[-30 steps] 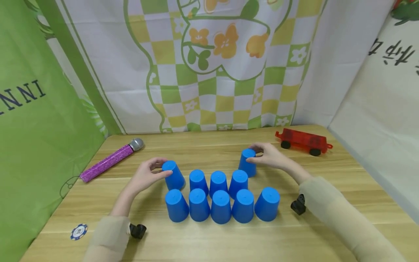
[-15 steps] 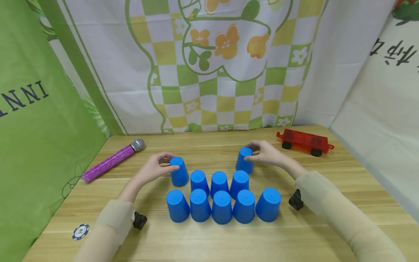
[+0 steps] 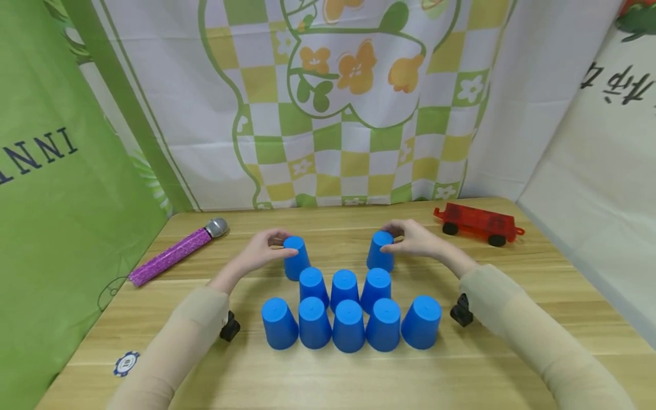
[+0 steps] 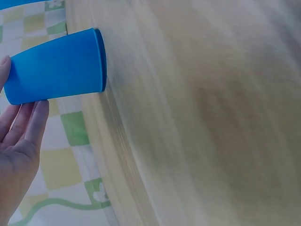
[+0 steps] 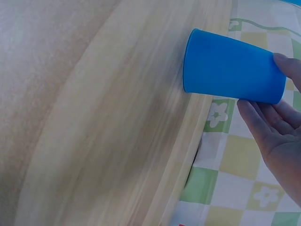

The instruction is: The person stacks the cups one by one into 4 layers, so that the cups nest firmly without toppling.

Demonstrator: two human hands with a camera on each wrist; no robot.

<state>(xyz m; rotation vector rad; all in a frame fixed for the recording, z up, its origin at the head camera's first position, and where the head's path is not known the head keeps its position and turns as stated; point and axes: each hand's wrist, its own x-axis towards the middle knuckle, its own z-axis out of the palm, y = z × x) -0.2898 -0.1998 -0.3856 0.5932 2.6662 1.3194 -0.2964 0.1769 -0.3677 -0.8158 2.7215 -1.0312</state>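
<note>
Centrally, two blue cups [image 3: 296, 259] are pinched separately by the left hand [image 3: 262, 250] and right hand [image 3: 413, 238]. Neighbouring cups [image 3: 312, 286] should not be nudged.

I see two rear cups [image 3: 380, 259] behind, perhaps touching, middle cups [image 3: 344, 289]; front cups [image 3: 349, 327] before them; microphone [image 3: 176, 254] left, toy wagon [image 3: 479, 222] right.

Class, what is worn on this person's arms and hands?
The left hand and right hand wear no gloves. The left sleeve and right sleeve are plain beige, ending before the hands. A small black block shows beside the left sleeve, another block beside the right.
</note>
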